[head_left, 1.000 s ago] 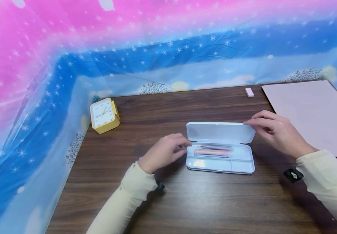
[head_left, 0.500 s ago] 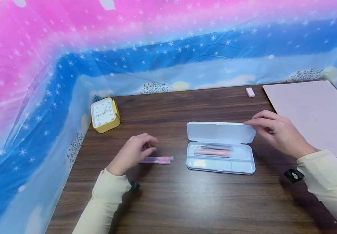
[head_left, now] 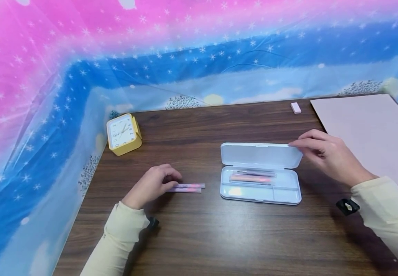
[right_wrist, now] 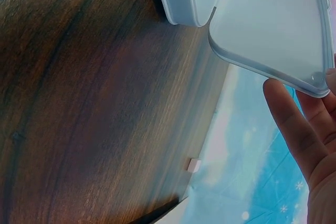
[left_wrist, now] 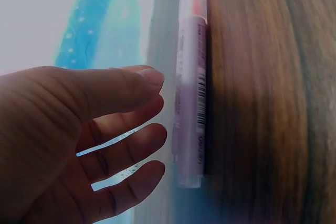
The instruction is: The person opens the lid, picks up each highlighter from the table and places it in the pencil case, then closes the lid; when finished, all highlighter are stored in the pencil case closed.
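Note:
In the head view a white pencil case [head_left: 260, 193] lies on the table with its lid [head_left: 259, 155] raised. Inside its back compartment rest an orange pen [head_left: 245, 178] and a darker, thin pen [head_left: 254, 173]. My right hand [head_left: 335, 157] pinches the lid's right corner between thumb and fingers, as the right wrist view also shows on the lid [right_wrist: 273, 24]. To the left of the case lie two light purple pens [head_left: 188, 188]. My left hand [head_left: 154, 186] is beside them, its fingers loosely bent; the left wrist view shows a small gap between the fingertips and the nearer pen [left_wrist: 190, 98].
A yellow alarm clock [head_left: 124, 135] stands at the back left of the wooden table [head_left: 199, 237]. Near the back edge lies a small pale pink eraser [head_left: 295, 108]. A large pale board [head_left: 371, 130] lies on the right. Patterned cloth [head_left: 185, 69] hangs behind.
My left hand has moved left from the case's side to the two purple pens, which have come into sight. The right hand stays at the lid's corner.

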The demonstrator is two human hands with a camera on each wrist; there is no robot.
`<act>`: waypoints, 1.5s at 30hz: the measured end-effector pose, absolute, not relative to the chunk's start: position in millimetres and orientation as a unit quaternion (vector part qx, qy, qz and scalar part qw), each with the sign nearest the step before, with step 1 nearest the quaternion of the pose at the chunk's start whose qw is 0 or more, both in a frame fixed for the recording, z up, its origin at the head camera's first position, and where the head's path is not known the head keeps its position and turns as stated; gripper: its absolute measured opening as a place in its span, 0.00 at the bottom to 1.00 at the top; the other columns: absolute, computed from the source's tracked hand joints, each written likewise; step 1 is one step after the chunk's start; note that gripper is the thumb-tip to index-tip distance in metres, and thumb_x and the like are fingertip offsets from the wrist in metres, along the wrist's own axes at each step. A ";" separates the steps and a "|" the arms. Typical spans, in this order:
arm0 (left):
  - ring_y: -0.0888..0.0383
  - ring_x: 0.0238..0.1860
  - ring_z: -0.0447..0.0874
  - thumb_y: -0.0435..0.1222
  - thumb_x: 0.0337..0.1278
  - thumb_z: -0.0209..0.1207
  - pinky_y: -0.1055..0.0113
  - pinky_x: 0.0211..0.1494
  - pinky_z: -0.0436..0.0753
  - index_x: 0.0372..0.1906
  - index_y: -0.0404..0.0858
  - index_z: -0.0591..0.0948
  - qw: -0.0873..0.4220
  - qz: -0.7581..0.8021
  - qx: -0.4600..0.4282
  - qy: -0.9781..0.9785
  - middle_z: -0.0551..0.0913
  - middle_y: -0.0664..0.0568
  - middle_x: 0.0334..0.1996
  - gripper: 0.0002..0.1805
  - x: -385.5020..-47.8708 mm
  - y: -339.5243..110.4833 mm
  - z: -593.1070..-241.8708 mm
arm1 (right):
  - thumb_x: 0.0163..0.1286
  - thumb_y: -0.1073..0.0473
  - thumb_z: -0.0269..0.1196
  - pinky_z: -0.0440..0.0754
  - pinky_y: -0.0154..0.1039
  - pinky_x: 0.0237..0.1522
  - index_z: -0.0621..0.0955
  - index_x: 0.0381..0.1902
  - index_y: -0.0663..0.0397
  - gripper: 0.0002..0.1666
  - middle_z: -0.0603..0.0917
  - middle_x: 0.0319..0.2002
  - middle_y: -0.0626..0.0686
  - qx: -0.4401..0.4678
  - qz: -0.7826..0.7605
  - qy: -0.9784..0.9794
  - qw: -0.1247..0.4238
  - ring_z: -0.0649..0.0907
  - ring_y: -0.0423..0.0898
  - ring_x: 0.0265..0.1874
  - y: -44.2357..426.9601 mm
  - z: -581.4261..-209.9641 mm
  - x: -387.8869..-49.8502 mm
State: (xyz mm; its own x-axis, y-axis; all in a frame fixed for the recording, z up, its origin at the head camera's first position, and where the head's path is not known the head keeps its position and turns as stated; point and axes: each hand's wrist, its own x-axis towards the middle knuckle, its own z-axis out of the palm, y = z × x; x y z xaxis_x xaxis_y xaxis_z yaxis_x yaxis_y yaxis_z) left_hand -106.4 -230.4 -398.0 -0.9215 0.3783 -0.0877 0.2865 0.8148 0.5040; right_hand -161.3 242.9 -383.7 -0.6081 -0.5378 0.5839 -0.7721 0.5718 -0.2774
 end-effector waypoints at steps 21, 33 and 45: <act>0.63 0.33 0.77 0.35 0.59 0.67 0.67 0.40 0.80 0.42 0.45 0.88 0.086 0.239 0.207 0.945 0.84 0.58 0.36 0.07 -114.6 -233.9 -411.6 | 0.53 0.78 0.70 0.72 0.22 0.34 0.87 0.47 0.46 0.27 0.83 0.40 0.44 0.359 0.251 -0.874 0.209 0.75 0.31 0.35 242.3 -381.9 -158.4; 0.63 0.34 0.77 0.35 0.60 0.66 0.65 0.41 0.82 0.41 0.48 0.87 0.079 0.248 0.209 0.943 0.84 0.60 0.36 0.07 -117.1 -231.8 -411.1 | 0.51 0.79 0.70 0.71 0.24 0.35 0.88 0.46 0.46 0.28 0.84 0.41 0.44 0.369 0.262 -0.864 0.221 0.76 0.32 0.36 242.6 -383.0 -160.4; 0.65 0.36 0.77 0.35 0.59 0.67 0.69 0.44 0.81 0.44 0.48 0.87 0.052 0.240 0.260 0.934 0.83 0.61 0.36 0.09 -119.5 -172.2 -387.4 | 0.52 0.79 0.70 0.72 0.23 0.34 0.87 0.46 0.46 0.28 0.83 0.41 0.44 0.365 0.263 -0.867 0.215 0.77 0.33 0.36 241.7 -382.8 -159.4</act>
State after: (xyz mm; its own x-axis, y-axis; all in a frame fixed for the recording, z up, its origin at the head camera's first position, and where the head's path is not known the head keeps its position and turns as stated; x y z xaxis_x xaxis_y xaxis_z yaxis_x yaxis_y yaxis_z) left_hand -119.5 -172.2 -387.4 -0.8596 0.5103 0.0276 0.4603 0.7497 0.4754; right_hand -159.4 241.7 -382.8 -0.6420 -0.5196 0.5638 -0.7452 0.5959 -0.2993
